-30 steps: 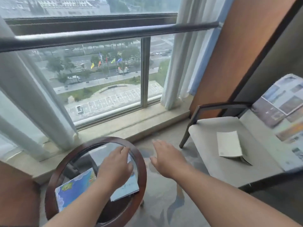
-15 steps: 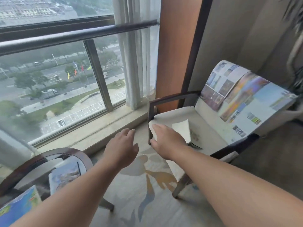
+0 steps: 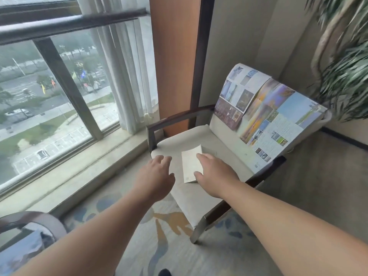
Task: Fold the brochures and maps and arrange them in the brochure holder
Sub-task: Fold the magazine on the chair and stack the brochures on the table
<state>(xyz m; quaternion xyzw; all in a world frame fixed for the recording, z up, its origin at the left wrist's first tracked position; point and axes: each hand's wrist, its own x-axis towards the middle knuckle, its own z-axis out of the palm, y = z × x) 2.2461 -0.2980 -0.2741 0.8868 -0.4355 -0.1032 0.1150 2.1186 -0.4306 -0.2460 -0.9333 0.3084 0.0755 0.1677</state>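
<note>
Covering the 3 o'clock edge of the folded brochure (image 3: 190,164) on the chair seat (image 3: 223,152) with a spread right hand (image 3: 216,173); hovering a relaxed, empty left hand (image 3: 155,177) at its 9 o'clock.

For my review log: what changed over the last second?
Both hands swung right, away from the round table, to the chair; the right hand now touches the folded brochure, the left hand hovers beside it. Brochure and open map stayed put on the chair.

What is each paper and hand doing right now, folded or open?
small brochure, folded, lying flat on the chair seat
big map, unfolded, draped over the chair's back
left hand, open, holding nothing
right hand, open, over the small brochure's right edge
</note>
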